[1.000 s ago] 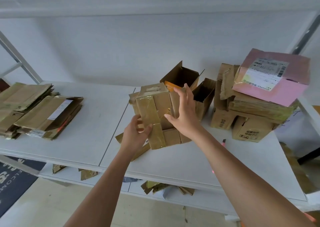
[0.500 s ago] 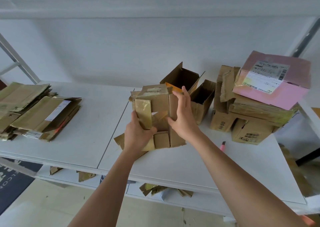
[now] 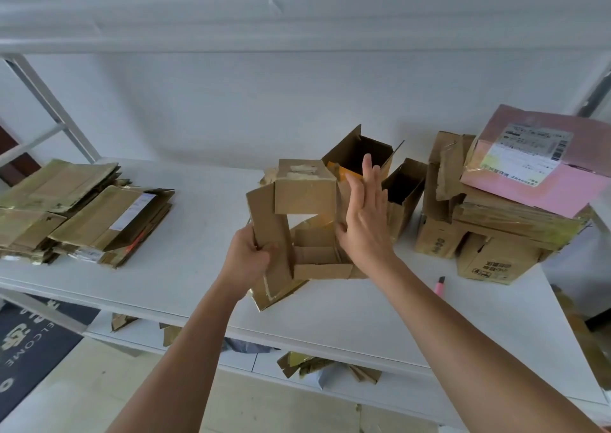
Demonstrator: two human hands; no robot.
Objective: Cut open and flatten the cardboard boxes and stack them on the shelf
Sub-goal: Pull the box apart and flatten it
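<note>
White shelf board (image 3: pixel 158 277) runs under my arms, its front edge nearest me. Just past that edge, mid-board, my left hand (image 3: pixel 246 260) grips a loose side flap of the opened cardboard box (image 3: pixel 305 198). It looks light, stiff and creased, best held by its panels. My right hand (image 3: pixel 363 221) presses flat and open-fingered against its right wall. Flattened boxes (image 3: pixel 82 214) lie at the far left end.
</note>
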